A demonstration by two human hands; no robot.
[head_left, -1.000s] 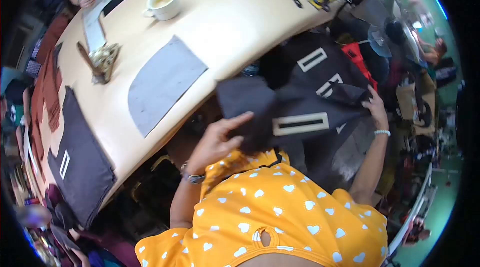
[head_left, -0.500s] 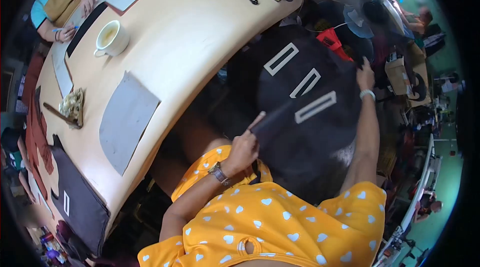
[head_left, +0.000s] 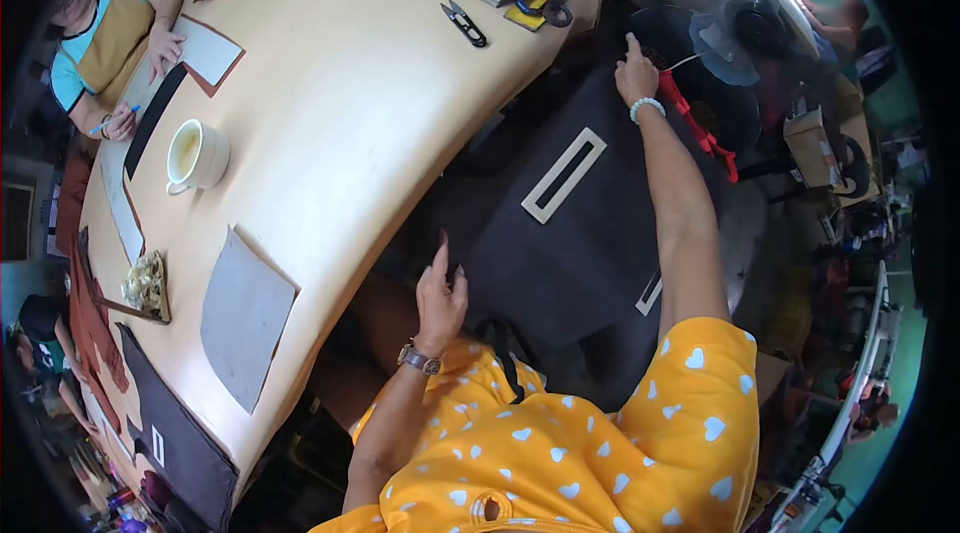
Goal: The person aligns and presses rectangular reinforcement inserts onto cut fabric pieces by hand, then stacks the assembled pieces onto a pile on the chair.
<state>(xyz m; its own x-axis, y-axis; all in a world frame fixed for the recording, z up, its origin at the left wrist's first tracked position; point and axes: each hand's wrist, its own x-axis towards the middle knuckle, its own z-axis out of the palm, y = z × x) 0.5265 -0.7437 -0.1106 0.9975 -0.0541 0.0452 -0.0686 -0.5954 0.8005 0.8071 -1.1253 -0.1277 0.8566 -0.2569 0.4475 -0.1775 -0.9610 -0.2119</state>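
A large dark fabric panel [head_left: 500, 253] hangs over my lap beside the table. It carries a long off-white rectangular frame [head_left: 564, 176] and a smaller off-white frame [head_left: 649, 294] lower right, partly covered by my forearm. My right hand [head_left: 637, 78], with a beaded bracelet, is closed at the panel's far upper corner, its index finger pointing forward. Near the panel's left edge is my left hand [head_left: 440, 305], wearing a watch. Its index finger and thumb are stretched apart with nothing visible between them.
On the pale table [head_left: 330, 113] are a cup [head_left: 197, 155], a grey sheet [head_left: 248, 318], thread snips [head_left: 463, 23] and a lumpy whitish object [head_left: 145, 285]. A person [head_left: 120, 53] holds a blue pen across the table. A red item [head_left: 698, 123] lies beyond my right hand.
My right hand has moved forward and left with the fabric. My left hand has let go of the edge and shifted left. The panel lies flatter, with its frames in different places.
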